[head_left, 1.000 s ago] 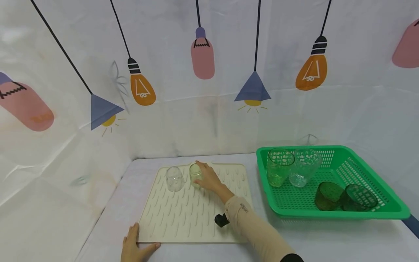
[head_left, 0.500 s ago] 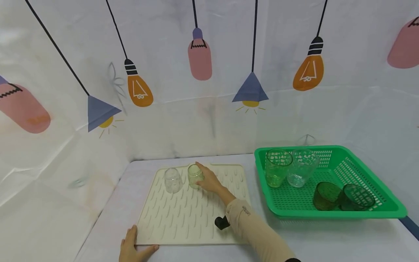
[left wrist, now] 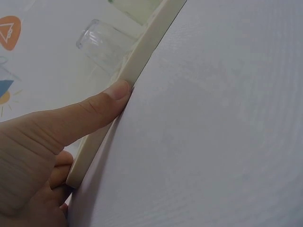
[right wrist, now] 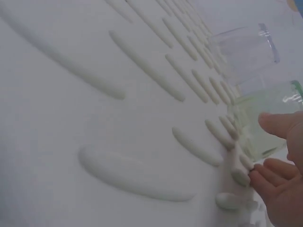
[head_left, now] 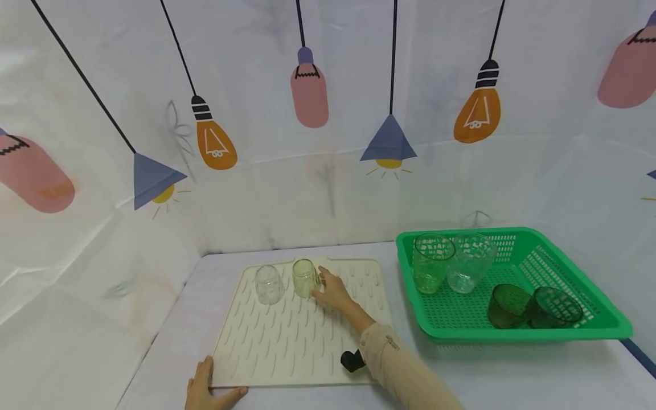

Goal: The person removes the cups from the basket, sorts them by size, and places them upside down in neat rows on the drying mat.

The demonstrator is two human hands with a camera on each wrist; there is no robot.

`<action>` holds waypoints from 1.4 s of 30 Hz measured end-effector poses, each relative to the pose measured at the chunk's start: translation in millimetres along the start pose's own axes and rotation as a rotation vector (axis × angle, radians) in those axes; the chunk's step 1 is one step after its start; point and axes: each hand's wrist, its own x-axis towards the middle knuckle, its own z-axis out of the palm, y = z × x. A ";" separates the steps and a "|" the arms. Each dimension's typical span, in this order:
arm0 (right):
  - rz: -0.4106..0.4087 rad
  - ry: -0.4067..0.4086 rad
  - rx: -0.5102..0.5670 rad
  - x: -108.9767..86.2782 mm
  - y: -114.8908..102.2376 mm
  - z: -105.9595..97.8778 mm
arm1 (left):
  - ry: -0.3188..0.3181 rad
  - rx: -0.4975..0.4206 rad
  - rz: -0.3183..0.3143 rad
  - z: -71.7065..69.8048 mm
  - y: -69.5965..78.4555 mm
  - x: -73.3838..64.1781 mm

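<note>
A cream drying mat (head_left: pixel 287 347) with raised ridges lies on the white table. My left hand (head_left: pixel 207 392) rests at its front left corner, thumb (left wrist: pixel 102 106) extended against the front edge and fingers along the left side. A pale green glass (head_left: pixel 302 279) stands near the mat's back edge, apparently upside down. Just right of it is my right hand (head_left: pixel 335 293), thumb and fingers loosely spread; the right wrist view shows the thumb (right wrist: pixel 279 124) overlapping the glass, and contact is unclear. Left of that glass stands a clear glass (head_left: pixel 269 286).
A green plastic basket (head_left: pixel 446 335) is at the right of the table. Inside lean a light green glass (head_left: pixel 429 267), a clear glass (head_left: pixel 468 267) and two dark glasses. Behind the table hangs a white backdrop (head_left: pixel 246 210) with printed lamps.
My right hand has drawn back to the right, its fingers moving off the top of the pale green glass. That glass stays in place. The left hand keeps its spot at the mat's corner.
</note>
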 end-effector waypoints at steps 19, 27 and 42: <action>-0.057 0.050 0.037 -38.8 -23.6 -29.4 | -0.011 0.020 0.017 -2.6 0.9 -0.5; -0.102 0.123 0.112 -61.4 -36.9 -49.1 | -0.009 0.011 0.026 -2.1 0.8 -0.9; -0.175 0.290 0.047 -96.4 -44.4 -79.0 | -0.016 0.000 0.023 -2.3 -1.8 0.5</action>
